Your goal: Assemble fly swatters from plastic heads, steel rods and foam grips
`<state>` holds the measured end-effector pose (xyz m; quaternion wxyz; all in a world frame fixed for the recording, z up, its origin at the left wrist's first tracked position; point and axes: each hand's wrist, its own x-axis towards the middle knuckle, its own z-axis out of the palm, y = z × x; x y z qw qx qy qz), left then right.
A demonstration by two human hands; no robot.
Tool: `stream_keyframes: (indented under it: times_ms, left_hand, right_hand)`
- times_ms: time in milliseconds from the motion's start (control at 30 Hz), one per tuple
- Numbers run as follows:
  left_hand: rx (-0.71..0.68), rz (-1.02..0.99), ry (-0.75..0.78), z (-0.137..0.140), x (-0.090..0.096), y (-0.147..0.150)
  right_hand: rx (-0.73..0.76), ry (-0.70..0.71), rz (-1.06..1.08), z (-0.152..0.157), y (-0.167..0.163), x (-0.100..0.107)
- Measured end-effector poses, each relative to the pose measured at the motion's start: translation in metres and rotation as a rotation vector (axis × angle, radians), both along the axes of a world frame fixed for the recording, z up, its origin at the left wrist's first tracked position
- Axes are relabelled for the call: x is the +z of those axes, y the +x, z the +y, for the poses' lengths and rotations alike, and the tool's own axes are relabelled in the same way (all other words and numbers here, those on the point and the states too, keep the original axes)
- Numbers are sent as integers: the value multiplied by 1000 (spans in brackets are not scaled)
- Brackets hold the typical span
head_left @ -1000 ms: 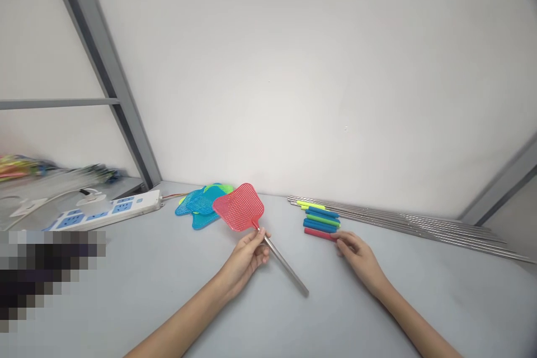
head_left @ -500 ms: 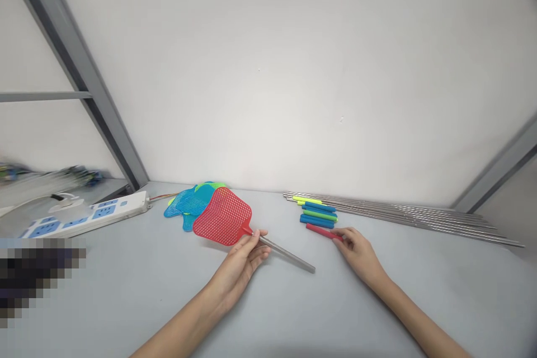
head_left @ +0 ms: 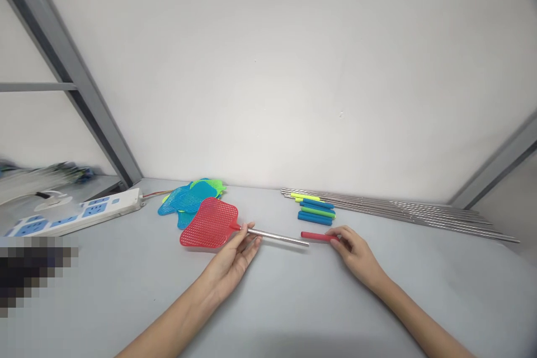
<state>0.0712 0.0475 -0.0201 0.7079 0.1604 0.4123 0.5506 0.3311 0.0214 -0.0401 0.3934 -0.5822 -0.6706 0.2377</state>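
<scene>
Both of your hands are occupied in the head view: your left hand [head_left: 235,260] grasps the metal rod [head_left: 279,237] near its joint with the red mesh head [head_left: 210,224], while your right hand [head_left: 354,249] pinches the red tube [head_left: 315,236] by its right end. As far as you can judge, mesh head and rod are already joined; the tube is not on the rod, whose free end lies just beside the tube's left end, with a gap between. Plenty remains loose on the table [head_left: 289,313]: a pile of blue and green mesh heads [head_left: 191,198] (overlapping too much to count) behind the red one, blue, green and yellow tubes [head_left: 318,212] beyond your right hand, and long metal rods [head_left: 419,215] along the wall, none visibly fitted together.
</scene>
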Motion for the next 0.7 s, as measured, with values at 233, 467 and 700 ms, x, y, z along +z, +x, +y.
stream_keyframes:
  times_ms: [233,467,700]
  left_hand:
    - [70,-64,7,4,-3,-2]
    - [95,-87,3,6,0,-3]
    - [64,-83,-10,7,-2,-4]
  right_hand:
    - [19,-5,-18,-1,2,-1]
    - [8,-24,-31,0,4,-3]
    - [0,-45,-35,-1,4,-3]
